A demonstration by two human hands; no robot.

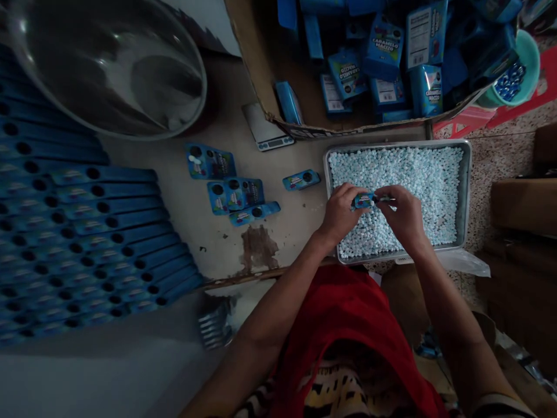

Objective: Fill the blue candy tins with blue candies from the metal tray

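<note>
Over a metal tray (466,197) of small pale blue and white candies (426,174), my left hand (342,212) grips a small blue candy box (362,201). The fingers of my right hand (402,215) are pinched together at the right end of that box. A small dark item shows between them, too small to name. Left of the tray lies another blue candy box (301,180) with a dark round hole. Farther left are several more blue boxes (246,193), one with white candies (195,164) showing at its end.
A cardboard carton (256,69) of blue boxes stands at the back, with a small scale (270,130) against its corner. A large metal bowl (194,116) is at back left. Stacked blue boxes (108,232) fill the left side. A teal bowl (528,64) holds shiny blue pieces.
</note>
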